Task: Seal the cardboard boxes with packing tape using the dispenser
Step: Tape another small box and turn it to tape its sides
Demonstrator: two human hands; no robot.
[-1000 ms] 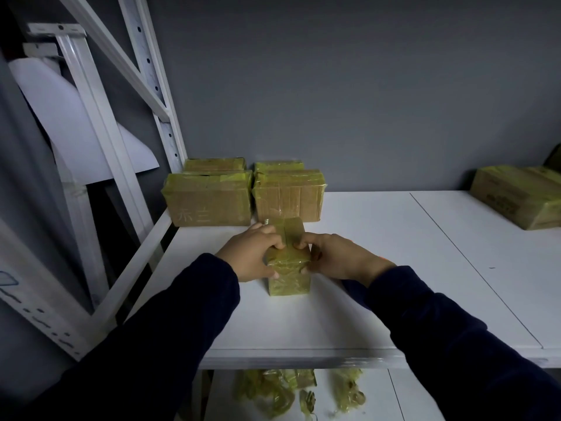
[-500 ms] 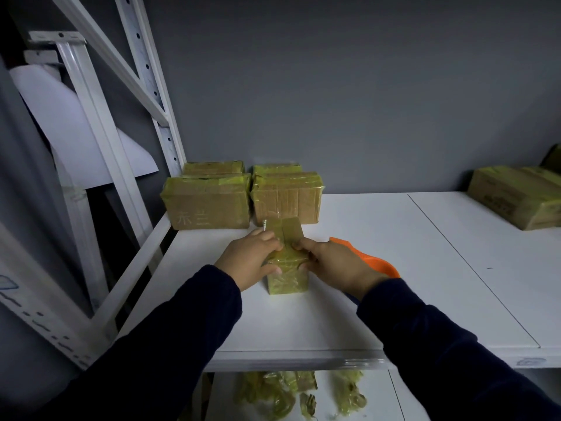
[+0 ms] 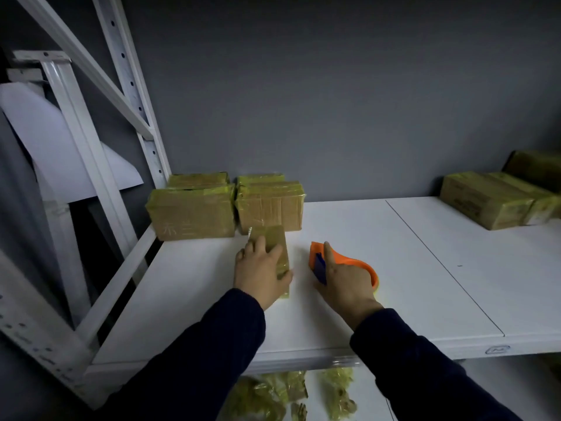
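Right hand [image 3: 343, 284] shifted from box [image 3: 274, 235] to dispenser [image 3: 352, 262], left hand [image 3: 261, 275] holds box

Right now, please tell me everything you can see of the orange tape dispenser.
The orange tape dispenser looks like smooth plastic: a curved orange shell with a dark blue part at its far end. It is on or just above the white shelf, right of the small taped box and apart from it. The right hand grips it from above and hides most of it, index finger straight along the top. The tape roll is hidden.
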